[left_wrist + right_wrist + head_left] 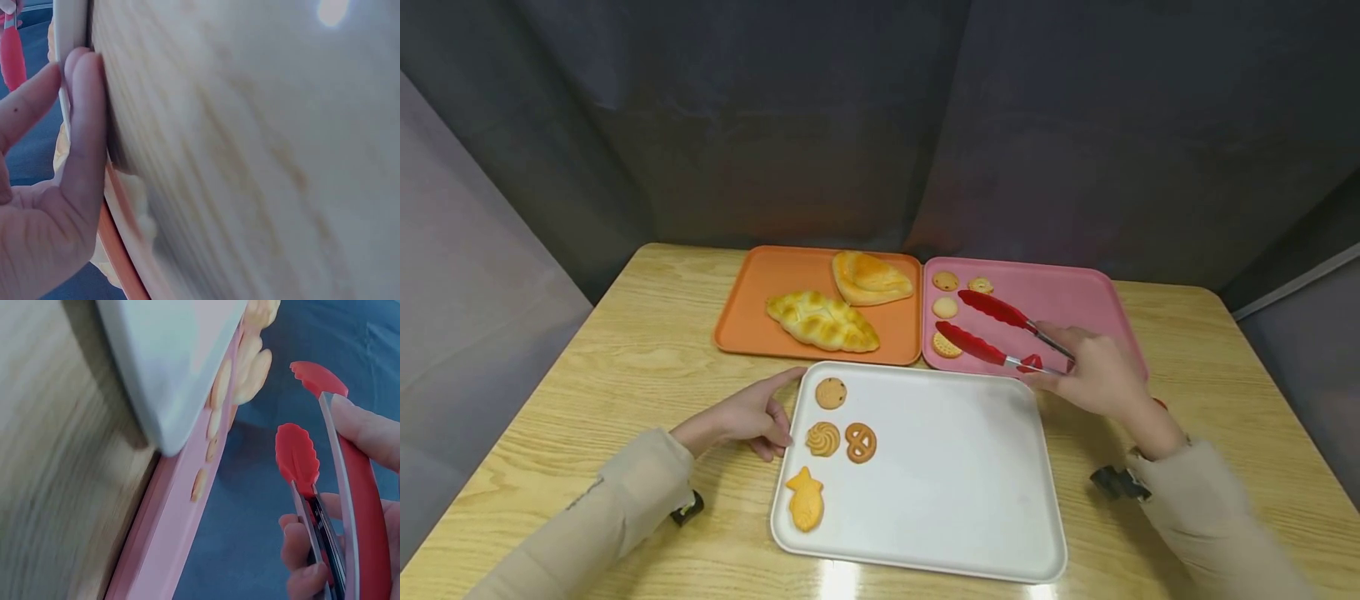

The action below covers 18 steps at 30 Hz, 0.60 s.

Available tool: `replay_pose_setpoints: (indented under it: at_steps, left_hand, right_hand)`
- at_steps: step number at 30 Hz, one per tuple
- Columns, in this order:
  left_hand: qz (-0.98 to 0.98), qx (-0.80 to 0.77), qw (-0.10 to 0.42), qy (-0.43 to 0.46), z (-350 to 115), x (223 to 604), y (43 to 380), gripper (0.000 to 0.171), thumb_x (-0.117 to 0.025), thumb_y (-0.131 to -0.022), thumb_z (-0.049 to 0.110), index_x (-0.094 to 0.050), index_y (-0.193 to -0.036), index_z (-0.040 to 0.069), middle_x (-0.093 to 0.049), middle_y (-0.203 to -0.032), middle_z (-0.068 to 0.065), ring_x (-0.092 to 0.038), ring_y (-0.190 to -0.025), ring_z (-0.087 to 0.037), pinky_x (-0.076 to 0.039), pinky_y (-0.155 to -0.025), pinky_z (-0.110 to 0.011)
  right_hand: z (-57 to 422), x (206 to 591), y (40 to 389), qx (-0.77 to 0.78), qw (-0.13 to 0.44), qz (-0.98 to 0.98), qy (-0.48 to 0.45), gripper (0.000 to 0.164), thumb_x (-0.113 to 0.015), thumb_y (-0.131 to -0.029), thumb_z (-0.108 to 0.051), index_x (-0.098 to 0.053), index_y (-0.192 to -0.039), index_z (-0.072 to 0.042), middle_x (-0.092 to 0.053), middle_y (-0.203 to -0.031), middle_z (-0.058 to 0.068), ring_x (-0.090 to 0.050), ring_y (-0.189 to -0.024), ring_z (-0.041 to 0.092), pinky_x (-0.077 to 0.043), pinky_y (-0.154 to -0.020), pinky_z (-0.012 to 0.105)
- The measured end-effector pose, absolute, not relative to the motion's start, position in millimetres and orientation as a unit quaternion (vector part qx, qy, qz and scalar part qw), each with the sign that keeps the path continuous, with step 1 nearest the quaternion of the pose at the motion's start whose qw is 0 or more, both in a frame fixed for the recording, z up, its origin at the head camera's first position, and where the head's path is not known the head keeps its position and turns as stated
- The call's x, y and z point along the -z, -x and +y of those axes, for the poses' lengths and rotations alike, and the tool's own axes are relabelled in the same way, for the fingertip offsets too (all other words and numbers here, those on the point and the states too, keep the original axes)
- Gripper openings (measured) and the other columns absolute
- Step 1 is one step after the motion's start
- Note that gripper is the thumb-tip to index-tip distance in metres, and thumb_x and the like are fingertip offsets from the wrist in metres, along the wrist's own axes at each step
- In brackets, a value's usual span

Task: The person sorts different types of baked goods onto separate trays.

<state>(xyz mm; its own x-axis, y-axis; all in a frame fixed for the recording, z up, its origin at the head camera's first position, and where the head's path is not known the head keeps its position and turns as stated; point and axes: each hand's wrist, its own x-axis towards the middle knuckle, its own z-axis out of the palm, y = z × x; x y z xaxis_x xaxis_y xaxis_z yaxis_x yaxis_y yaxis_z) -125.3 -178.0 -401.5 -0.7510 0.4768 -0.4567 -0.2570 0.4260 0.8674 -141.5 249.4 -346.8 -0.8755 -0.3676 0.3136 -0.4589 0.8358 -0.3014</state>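
Note:
My right hand (pixel 1093 371) grips red-tipped metal tongs (pixel 973 342), which reach over the pink tray (pixel 1052 292) from the right. In the right wrist view, the arms of the tongs (pixel 297 453) are spread with nothing between their tips. Around those tips lie several cookies, among them a pale round cookie (pixel 945 307) and a ridged cookie (pixel 947 346). My left hand (pixel 748 417) holds the left rim of the white tray (pixel 955 467), digits on both sides of the edge. On that tray are a chip cookie (pixel 831 393), swirl cookie (pixel 823 439), pretzel cookie (pixel 861 442) and fish-shaped cookie (pixel 806 502).
An orange tray (pixel 752 292) stands behind the white one, carrying a braided bread loaf (pixel 823 321) and a folded pastry (pixel 871 279). The pink tray adjoins it on the right. Dark curtains (pixel 805 125) hang along the back edge of the wooden table (pixel 647 333).

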Motion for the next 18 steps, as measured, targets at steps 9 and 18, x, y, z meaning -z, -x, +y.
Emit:
replay_pose_setpoints:
  at_steps: [9,18]
  left_hand:
    - [0.779,-0.523,0.34,-0.062,-177,400,124,0.099,-0.064,-0.072,-0.012,-0.006,-0.148,0.017,-0.057,-0.067,-0.013,-0.058,-0.051,-0.019,-0.053,-0.044,-0.036]
    - [0.793,-0.507,0.335,-0.041,-173,400,124,0.1,-0.063,-0.071,-0.012,-0.008,-0.148,0.019,-0.058,-0.068,-0.014,-0.058,-0.05,-0.019,-0.053,-0.042,-0.035]
  right_hand:
    - [240,344,115,-0.191,0.134,-0.939,-0.253,0.067,-0.086,-0.056,-0.025,-0.062,-0.114,0.002,-0.063,-0.082,0.007,-0.037,-0.052,0.009,-0.032,-0.043,0.019]
    - [237,342,97,-0.166,0.102,-0.947,-0.254,0.071,-0.086,-0.056,-0.033,-0.062,-0.118,-0.005,-0.052,-0.074,-0.005,-0.034,-0.049,0.003,-0.03,-0.039,0.017]
